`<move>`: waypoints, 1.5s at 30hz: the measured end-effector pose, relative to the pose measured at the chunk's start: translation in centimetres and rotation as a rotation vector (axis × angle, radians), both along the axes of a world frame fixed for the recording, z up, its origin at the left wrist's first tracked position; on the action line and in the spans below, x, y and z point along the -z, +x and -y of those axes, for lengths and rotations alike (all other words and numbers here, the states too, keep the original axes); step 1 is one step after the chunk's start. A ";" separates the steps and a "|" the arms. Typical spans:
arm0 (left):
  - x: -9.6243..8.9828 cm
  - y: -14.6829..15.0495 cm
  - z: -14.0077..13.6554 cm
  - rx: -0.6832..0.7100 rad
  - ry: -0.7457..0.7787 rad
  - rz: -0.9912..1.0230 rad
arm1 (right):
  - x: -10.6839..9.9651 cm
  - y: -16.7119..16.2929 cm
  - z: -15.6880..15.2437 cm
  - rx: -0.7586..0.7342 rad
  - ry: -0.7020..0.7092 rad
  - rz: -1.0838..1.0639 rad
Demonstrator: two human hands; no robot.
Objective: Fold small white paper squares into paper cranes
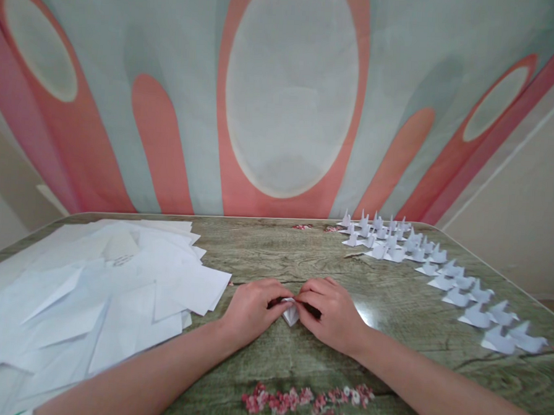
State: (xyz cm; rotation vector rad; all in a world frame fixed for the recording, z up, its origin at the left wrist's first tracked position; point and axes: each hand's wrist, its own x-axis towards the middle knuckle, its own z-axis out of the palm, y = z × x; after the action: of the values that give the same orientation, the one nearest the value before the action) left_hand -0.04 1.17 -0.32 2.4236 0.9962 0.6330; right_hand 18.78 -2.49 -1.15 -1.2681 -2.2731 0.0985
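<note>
Near the middle of the table, a small folded white paper [290, 315] is pinched between both hands. My left hand [259, 305] grips its left side with thumb and fingertips. From the right, my right hand [330, 310] pinches the same paper close to its top. The fingertips of both hands almost meet over it and hide its upper part. Its lower part, a pointed shape with creases, shows below the fingers.
Loose white paper sheets [127, 311] lie in a wide overlapping heap on the left. Several folded paper birds [455, 295] stand in rows along the right side. The wood-grain tabletop [247, 249] carries a printed pink flower pattern [295, 399] near me. A patterned backdrop [292, 97] rises behind.
</note>
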 end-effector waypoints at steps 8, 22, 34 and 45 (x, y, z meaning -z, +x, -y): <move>-0.3 -0.1 0.1 0.013 0.050 -0.042 | 0.0 0.0 0.0 0.021 -0.011 0.001; 0.0 0.0 0.3 0.056 0.196 -0.137 | 0.4 0.0 -0.1 0.019 0.023 -0.021; 0.1 -0.1 0.5 0.138 0.423 -0.305 | 0.6 0.3 -0.2 -0.059 0.181 0.177; -0.3 0.0 0.7 0.150 0.443 -0.379 | 0.6 0.4 -0.1 -0.061 0.132 0.138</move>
State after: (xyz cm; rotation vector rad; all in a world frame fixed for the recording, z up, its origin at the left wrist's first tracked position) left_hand -0.05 0.43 -0.04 3.0600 0.8676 0.3756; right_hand 19.14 -2.36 -1.74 -1.1693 -2.3926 -0.1191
